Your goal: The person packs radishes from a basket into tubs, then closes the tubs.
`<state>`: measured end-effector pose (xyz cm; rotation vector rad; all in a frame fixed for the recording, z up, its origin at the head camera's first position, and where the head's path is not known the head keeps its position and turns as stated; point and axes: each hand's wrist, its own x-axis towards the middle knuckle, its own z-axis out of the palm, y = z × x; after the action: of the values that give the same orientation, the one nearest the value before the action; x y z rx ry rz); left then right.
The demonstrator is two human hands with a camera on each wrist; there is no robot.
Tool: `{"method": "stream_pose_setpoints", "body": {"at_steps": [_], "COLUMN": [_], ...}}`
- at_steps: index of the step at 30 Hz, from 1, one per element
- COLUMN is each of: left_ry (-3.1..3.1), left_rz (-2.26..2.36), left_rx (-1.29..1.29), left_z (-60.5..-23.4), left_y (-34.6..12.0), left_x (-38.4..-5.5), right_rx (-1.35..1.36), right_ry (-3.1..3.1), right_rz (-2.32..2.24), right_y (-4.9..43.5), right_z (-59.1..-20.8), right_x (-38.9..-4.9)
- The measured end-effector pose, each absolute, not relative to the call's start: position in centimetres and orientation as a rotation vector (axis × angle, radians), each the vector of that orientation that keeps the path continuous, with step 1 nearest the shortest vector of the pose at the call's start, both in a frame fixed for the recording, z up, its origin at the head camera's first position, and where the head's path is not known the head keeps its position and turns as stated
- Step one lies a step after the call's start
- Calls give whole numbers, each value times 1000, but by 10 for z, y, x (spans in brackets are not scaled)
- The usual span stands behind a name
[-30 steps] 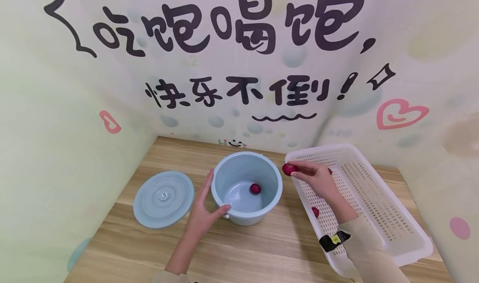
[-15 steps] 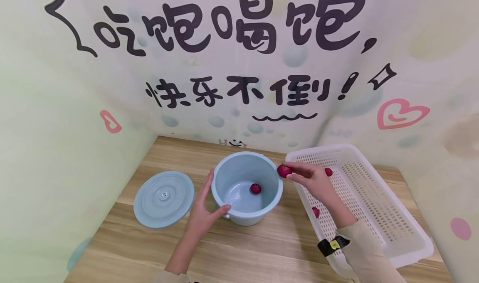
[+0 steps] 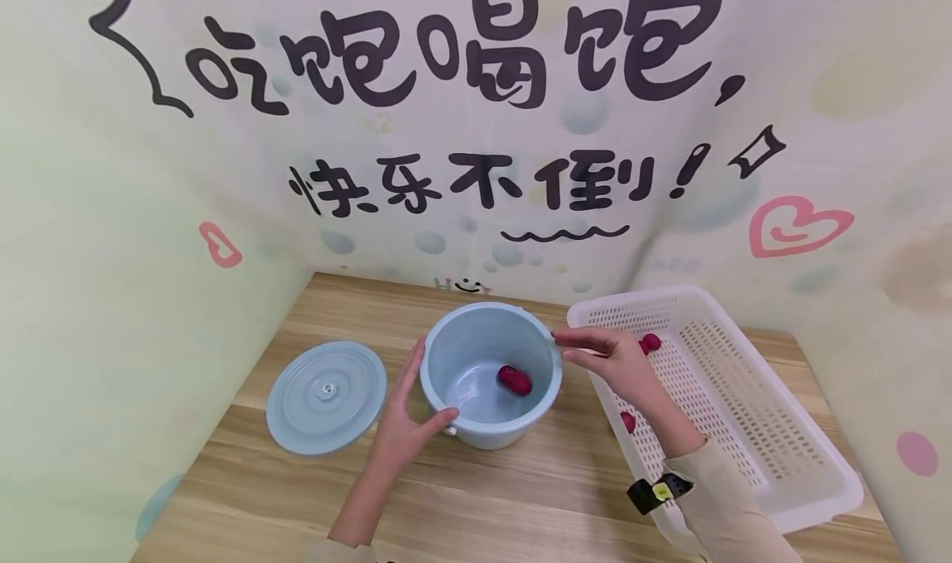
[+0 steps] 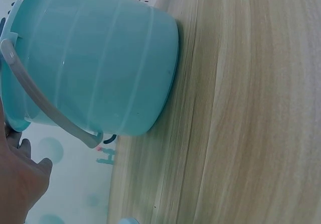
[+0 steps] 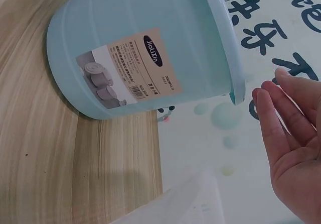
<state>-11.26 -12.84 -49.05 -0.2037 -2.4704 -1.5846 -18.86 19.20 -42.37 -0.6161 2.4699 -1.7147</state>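
Note:
In the head view, a light blue bucket [image 3: 487, 439] stands upright with two round dark red fruits [image 3: 518, 383], like plums, inside it, close together. My left hand [image 3: 402, 431] rests against the bucket's left side, fingers straight along the wall and thumb at the near rim. Just beyond the right rim my right hand [image 3: 613, 363] hovers with its fingers extended and nothing between them. The right wrist view shows those fingertips [image 5: 263, 96] beside the rim. A white perforated basket [image 3: 811, 505] lies under my right forearm, with more red fruits [image 3: 651, 342] partly hidden by the hand.
A round blue lid [image 3: 327, 398] with a small knob lies left of the bucket on the wooden table [image 3: 476, 513]. Another red fruit [image 3: 628, 422] sits by the basket's left wall. A printed cloth wall [image 3: 446, 133] closes off the back. The bucket's grey handle [image 4: 50, 103] hangs down.
The red fruit that my right hand pinched is let go and now lies inside the bucket beside the first one. My right fingers have straightened near the rim. The left hand stays in place.

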Motion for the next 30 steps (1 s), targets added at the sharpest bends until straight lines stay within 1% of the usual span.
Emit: {"method": "stream_pose_setpoints", "body": {"at_steps": [6, 12, 20, 30], "left_ry": [-2480, -2460, -2456, -2460], "left_rz": [-1582, -1576, -1578, -1586], "left_rx": [-180, -215, -225, -213], "left_z": [-490, -490, -491, -490], "left_y": [-128, -128, -128, -128], "left_x": [-113, -113, -113, -112], "right_rx": [-589, -574, -479, -486], "right_ry": [2486, 2509, 2632, 2620], "right_rz": [-1721, -1743, -1639, -1698], "right_y": [199, 211, 224, 241], "right_z": [-420, -418, -418, -424], "right_x": [-190, -193, -195, -198]}}
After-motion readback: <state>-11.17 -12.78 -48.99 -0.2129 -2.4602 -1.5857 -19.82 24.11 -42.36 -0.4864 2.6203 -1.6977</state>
